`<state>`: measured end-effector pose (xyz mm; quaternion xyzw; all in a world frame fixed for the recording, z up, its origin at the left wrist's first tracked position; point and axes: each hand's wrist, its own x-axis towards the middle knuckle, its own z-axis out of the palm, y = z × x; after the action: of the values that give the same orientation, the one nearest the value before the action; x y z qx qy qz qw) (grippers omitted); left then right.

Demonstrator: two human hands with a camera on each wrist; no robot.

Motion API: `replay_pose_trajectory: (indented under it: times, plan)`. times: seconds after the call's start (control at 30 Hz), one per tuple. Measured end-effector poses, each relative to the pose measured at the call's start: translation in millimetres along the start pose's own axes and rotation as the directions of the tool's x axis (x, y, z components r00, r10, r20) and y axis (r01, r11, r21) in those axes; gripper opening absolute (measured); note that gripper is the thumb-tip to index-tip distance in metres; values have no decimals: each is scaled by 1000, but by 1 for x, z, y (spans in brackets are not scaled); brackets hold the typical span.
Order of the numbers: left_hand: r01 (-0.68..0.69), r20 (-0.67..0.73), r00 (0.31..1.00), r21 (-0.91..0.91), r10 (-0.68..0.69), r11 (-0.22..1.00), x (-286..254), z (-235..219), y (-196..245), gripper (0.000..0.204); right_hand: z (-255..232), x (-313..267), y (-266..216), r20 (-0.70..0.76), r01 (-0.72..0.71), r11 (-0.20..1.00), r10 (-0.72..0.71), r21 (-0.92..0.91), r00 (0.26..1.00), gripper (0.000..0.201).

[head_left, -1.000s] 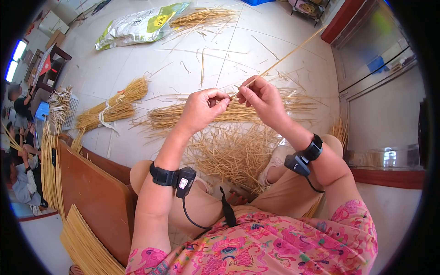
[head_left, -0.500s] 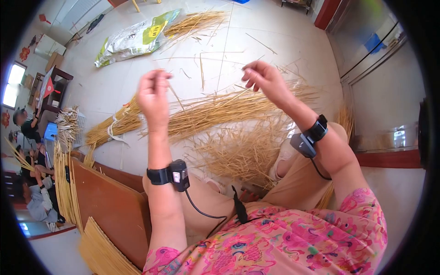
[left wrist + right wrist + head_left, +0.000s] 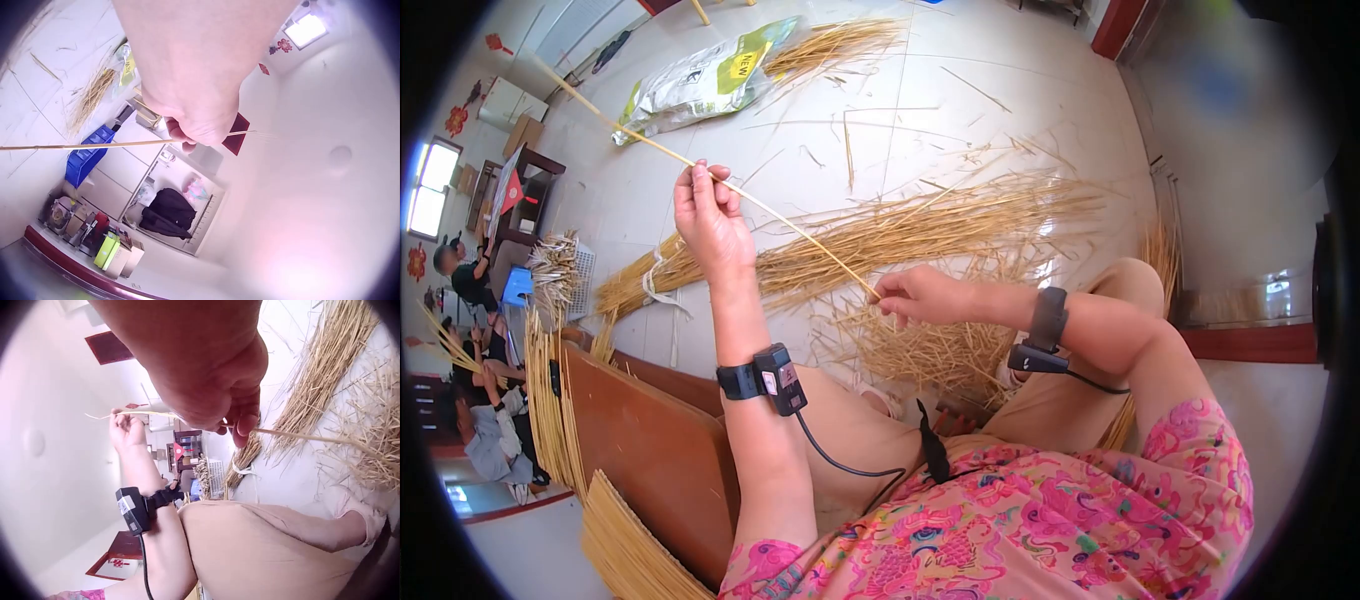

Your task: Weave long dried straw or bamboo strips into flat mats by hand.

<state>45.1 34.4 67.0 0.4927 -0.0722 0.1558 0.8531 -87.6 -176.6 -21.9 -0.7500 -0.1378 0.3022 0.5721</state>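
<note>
One long straw stalk (image 3: 790, 225) slants from the upper left down to the middle of the head view. My left hand (image 3: 700, 178) is raised and pinches it partway along; the thin end sticks out beyond the fingers. My right hand (image 3: 887, 293) is low over my knee and pinches the stalk's lower end. In the left wrist view the stalk (image 3: 94, 145) passes under the curled fingers of the left hand (image 3: 187, 134). The right wrist view has the right hand (image 3: 240, 425) gripping the stalk (image 3: 300, 436), with the left hand (image 3: 128, 428) farther off.
Loose straw (image 3: 960, 215) lies across the tiled floor, with short scraps (image 3: 930, 350) by my knees. A tied bundle (image 3: 640, 275) and a printed sack (image 3: 700, 75) lie to the left. A wooden board (image 3: 650, 440) and stacked trimmed stalks (image 3: 625, 550) stand beside me; people (image 3: 470, 280) sit at far left.
The hands were together in front, holding a stalk that pointed up right. They parted; now the left hand is raised to the left and the right hand has dropped low, with a stalk stretched between them.
</note>
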Motion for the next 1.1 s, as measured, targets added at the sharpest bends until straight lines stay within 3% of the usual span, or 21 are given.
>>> replay_pose_trajectory:
  times: [0.17, 0.27, 0.33, 0.37, 0.43, 0.47, 0.5, 0.57, 0.6, 0.63, 0.7, 0.8, 0.83, 0.9, 0.97, 1.0, 1.1]
  plan:
    - [92, -50, 995, 198, -83, 976, -8, 11, -6, 15, 1, -1, -6, -13, 27, 990, -26, 136, 1000, 17]
    - [322, -36, 943, 334, -330, 886, -21, 11, -28, 30, -9, 4, 0, -111, 122, 958, -95, 260, 989, 18]
    - [409, -18, 889, 475, -457, 779, -32, 13, -45, 42, -33, 3, -16, -273, 126, 964, -60, 233, 960, 19]
    - [372, -2, 889, 589, -459, 718, -37, 7, -60, 41, -54, -2, -27, -416, 252, 923, -115, 291, 902, 20]
    - [260, 57, 881, 772, -470, 580, -43, -9, -90, 39, -110, -34, -59, -712, 439, 859, -133, 265, 689, 24]
    - [30, 207, 858, 894, -471, 447, -42, -15, -95, 35, -139, -61, -66, -820, 521, 843, -200, 135, 536, 23]
    - [-229, 357, 795, 925, -490, 302, -41, -23, -100, 31, -160, -98, -81, -895, 488, 872, -253, -47, 367, 22]
    - [-573, 601, 767, 799, -226, 180, -40, -23, -101, 26, -201, -175, -92, -905, 315, 875, -415, -368, 96, 20]
    - [-386, 398, 809, 915, -433, 119, -34, -14, -95, 23, -211, -222, -101, -935, 232, 906, -342, -354, -90, 16]
    - [-209, 165, 777, 978, -607, -2, -29, -4, -86, 21, -202, -256, -92, -883, -91, 906, -423, -413, -206, 12]
    - [-25, 98, 847, 989, -522, 145, -33, 6, -80, 27, -203, -320, -66, -889, -377, 869, -413, -320, -199, 18]
    - [-191, 306, 874, 930, -378, 313, -48, 13, -76, 47, -158, -405, 35, -950, -732, 666, -299, -142, -87, 17]
    - [-223, 325, 869, 930, -372, 293, -51, 11, -81, 53, -130, -426, 69, -983, -767, 638, -178, -74, -53, 15]
    - [-287, 362, 863, 925, -352, 248, -54, 7, -93, 64, -52, -448, 140, -997, -829, 554, 62, 81, -56, 12]
    - [-353, 403, 829, 915, -387, 196, -56, 2, -98, 64, 23, -468, 203, -948, -902, 391, 311, 184, -58, 11]
    - [-386, 419, 813, 908, -405, 165, -56, 1, -101, 63, 52, -468, 211, -923, -905, 351, 372, 238, -98, 13]
    - [-382, 401, 795, 914, -456, 137, -55, -6, -105, 64, 142, -505, 304, -917, -920, 334, 393, 205, -62, 17]
